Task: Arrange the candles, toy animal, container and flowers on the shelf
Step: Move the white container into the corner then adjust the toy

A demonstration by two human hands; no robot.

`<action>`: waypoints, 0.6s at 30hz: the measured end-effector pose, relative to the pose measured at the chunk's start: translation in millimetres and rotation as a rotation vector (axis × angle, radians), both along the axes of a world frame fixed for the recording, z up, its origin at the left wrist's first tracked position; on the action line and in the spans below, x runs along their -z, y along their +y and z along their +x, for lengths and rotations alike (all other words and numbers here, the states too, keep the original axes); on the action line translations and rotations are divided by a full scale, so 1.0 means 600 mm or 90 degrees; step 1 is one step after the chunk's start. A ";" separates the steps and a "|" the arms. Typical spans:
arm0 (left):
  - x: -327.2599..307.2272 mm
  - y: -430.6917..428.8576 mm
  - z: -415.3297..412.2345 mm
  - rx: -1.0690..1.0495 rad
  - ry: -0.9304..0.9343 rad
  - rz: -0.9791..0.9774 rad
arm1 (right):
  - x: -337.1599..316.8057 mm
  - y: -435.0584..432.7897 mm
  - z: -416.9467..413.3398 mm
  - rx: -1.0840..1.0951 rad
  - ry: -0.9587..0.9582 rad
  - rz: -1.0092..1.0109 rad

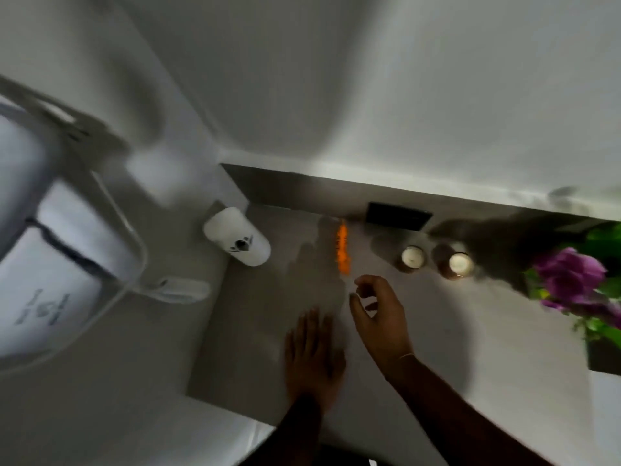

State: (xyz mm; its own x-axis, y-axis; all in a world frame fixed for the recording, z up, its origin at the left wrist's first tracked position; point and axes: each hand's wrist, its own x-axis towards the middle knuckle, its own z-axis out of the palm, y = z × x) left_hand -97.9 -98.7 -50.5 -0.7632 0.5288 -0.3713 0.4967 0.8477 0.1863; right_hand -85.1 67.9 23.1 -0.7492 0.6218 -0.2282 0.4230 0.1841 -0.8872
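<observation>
My left hand [314, 356] is blurred, flat, holding nothing. Right hand [379, 317], half curled, is empty. At 12 o'clock an orange toy [343, 248] smears. Glass candles [412, 257] at 1; flowers [571, 280] cut off at 3; smooth white container [237, 236] at 10.

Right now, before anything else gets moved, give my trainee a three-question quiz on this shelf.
1. True or false: the right hand is gripping a candle.
2. How many candles stand on the shelf?
3. Which sits nearest the flowers?
A. the white container
B. the orange toy
C. a candle

Key:
1. False; its fingers are curled but empty, and the left hand lies flat on the shelf.
2. Two, side by side.
3. C.
</observation>
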 end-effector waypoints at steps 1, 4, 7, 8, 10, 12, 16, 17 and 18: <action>-0.001 -0.018 -0.017 -0.017 0.011 -0.004 | -0.007 -0.020 -0.029 -0.012 0.013 -0.025; 0.001 -0.059 -0.065 -0.029 0.027 0.033 | -0.020 -0.077 -0.117 -0.049 0.022 -0.084; 0.000 -0.095 -0.112 -0.018 0.005 0.025 | -0.020 -0.129 -0.206 -0.108 -0.008 -0.143; -0.003 -0.107 -0.125 -0.017 -0.003 0.006 | -0.017 -0.144 -0.233 -0.117 -0.015 -0.153; -0.005 -0.128 -0.142 0.000 -0.014 -0.029 | -0.009 -0.166 -0.277 -0.116 -0.019 -0.147; -0.003 -0.144 -0.150 0.039 0.006 -0.014 | 0.003 -0.184 -0.311 -0.108 -0.007 -0.114; 0.005 -0.153 -0.151 0.039 0.064 0.059 | 0.034 -0.198 -0.338 -0.058 0.010 -0.062; 0.008 -0.154 -0.150 0.037 0.076 0.073 | 0.040 -0.200 -0.341 -0.050 0.009 -0.052; 0.011 -0.155 -0.150 0.033 0.084 0.087 | 0.046 -0.201 -0.344 -0.046 0.011 -0.041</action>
